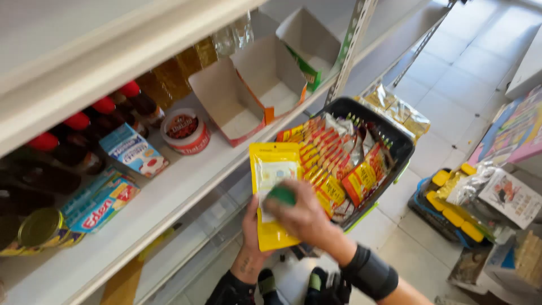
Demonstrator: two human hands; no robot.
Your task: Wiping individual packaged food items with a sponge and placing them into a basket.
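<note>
I'm looking down at a white shelf (186, 181) above pale floor tiles (451, 73). My left hand (252, 226) is gripping a yellow pouch (271, 169) standing lengthwise upright, while my right hand (305, 217) is pinching a green object (281, 195) against it.

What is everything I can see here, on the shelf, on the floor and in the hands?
flat yellow plastic pouch: one, yellow with a pale window, held in front of the shelf
small green object: one, green, pressed on the pouch
black plastic shopping basket: one, black, beside the shelf, full of yellow and red packets
white metal shelf: one, white, left
open cardboard display boxes: two or more, brown, on the shelf
red-capped dark bottles: several, shelf back
round red-and-white tub: one, on the shelf
blue cartons: a few, shelf front
gold-lidded tin: one, shelf left
left hand: under the pouch
right hand: on the green object
</note>
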